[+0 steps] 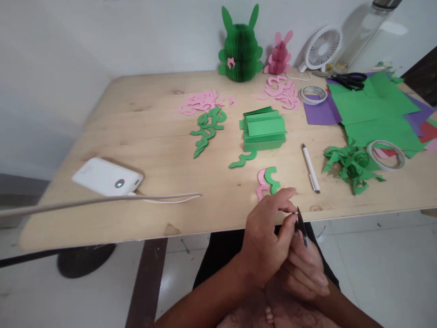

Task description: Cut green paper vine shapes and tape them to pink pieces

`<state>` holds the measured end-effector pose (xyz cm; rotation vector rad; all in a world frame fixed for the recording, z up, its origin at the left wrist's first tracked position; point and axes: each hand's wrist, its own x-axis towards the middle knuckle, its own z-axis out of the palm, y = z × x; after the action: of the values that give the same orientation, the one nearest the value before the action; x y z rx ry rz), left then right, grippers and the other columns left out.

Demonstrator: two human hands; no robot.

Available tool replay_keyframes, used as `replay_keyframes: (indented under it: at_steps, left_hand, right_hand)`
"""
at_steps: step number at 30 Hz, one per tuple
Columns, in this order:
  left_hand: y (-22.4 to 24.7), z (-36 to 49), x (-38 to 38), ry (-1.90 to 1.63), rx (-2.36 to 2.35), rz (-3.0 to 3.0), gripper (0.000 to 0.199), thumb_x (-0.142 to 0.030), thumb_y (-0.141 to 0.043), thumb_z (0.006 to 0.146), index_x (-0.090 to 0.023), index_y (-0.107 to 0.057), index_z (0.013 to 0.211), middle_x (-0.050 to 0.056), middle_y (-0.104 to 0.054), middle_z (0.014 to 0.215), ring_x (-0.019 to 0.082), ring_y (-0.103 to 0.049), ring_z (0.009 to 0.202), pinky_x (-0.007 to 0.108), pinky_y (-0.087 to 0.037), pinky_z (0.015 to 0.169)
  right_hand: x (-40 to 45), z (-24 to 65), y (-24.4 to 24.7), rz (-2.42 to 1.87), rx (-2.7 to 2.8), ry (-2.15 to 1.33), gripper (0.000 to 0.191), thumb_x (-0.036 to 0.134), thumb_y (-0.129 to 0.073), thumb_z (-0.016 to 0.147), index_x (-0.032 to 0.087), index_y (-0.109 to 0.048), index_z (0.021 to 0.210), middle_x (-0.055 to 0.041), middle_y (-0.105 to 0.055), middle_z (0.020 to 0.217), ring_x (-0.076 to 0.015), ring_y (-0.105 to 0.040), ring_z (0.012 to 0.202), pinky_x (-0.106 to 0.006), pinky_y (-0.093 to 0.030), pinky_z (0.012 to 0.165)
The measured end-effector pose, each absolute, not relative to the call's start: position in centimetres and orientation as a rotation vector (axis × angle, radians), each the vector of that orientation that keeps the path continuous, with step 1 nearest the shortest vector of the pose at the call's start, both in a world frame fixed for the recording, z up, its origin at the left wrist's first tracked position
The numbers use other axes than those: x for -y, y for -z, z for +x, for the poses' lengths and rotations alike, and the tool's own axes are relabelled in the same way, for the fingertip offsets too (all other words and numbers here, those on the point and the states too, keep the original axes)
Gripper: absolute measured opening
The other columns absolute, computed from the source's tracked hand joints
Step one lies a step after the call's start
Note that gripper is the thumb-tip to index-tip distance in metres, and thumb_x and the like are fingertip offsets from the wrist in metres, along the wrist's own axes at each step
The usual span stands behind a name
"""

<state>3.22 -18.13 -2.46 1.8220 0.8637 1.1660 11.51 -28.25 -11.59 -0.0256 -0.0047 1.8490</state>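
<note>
Just beyond the table's front edge, my left hand (266,232) is closed in a pinch; whatever its fingertips hold is too small and hidden to name. Against those fingertips points the dark blade of what look like small scissors (300,222), gripped in my right hand (305,269) with a bit of blue showing near the fingers. A scalloped green paper piece (272,179) and a similar pink paper piece (261,184) lie right behind my left hand. Farther back are a wavy green strip (243,160) and a folded green paper stack (262,127).
Pink cutouts (201,101), green cutouts (209,125), a pen (310,168), green scraps (353,166) and tape rolls (385,155) lie about. Paper rabbits (241,52) and a fan (323,48) stand behind. A white device (107,176) with a cable is left; green sheets (372,98) right.
</note>
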Motion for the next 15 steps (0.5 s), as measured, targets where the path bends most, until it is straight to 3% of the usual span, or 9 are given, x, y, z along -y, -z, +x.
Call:
replay_keyframes:
  at_steps: [3, 7, 9, 15]
  left_hand:
    - [2.6, 3.3, 18.1, -1.217, -0.861, 1.883, 0.045, -0.005, -0.056, 0.082, -0.024, -0.048, 0.122, -0.001, -0.067, 0.089, 0.011, -0.065, 0.083, 0.026, -0.053, 0.081]
    - [2.6, 3.2, 18.0, -1.234, -0.872, 1.921, 0.044, -0.006, -0.056, 0.082, -0.024, -0.048, 0.122, -0.001, -0.067, 0.088, 0.011, -0.065, 0.082, 0.026, -0.053, 0.080]
    - [2.5, 3.1, 18.0, -1.235, -0.871, 1.926, 0.044, -0.006, -0.056, 0.083, -0.024, -0.048, 0.122, -0.002, -0.067, 0.088, 0.011, -0.065, 0.081, 0.026, -0.054, 0.080]
    - [2.3, 2.5, 18.1, -1.179, -0.856, 2.001, 0.043, -0.006, -0.052, 0.084, -0.023, -0.047, 0.123, -0.002, -0.066, 0.083, 0.011, -0.063, 0.076, 0.026, -0.054, 0.074]
  right_hand:
    - [28.1, 11.1, 11.2, -0.131, -0.055, -1.846, 0.066, 0.062, -0.009, 0.093, 0.020, -0.049, 0.062, 0.0117, -0.029, 0.022, -0.0032, -0.021, 0.010, -0.011, -0.024, 0.027]
    - [27.1, 10.9, 9.5, 0.361, -0.097, -1.761, 0.061, 0.047, -0.006, 0.099, 0.018, -0.052, 0.071, 0.0098, -0.042, 0.033, -0.0026, -0.028, 0.014, -0.013, -0.037, 0.031]
    - [26.7, 10.9, 8.7, 0.411, -0.122, -1.773, 0.058, 0.044, -0.009, 0.100, 0.017, -0.052, 0.072, 0.0097, -0.043, 0.036, -0.0023, -0.028, 0.015, -0.013, -0.040, 0.033]
    - [26.9, 11.0, 8.3, 0.156, -0.059, -1.899, 0.047, 0.039, -0.028, 0.100, 0.016, -0.058, 0.073, 0.0110, -0.035, 0.031, -0.0038, -0.021, 0.016, -0.013, -0.032, 0.028]
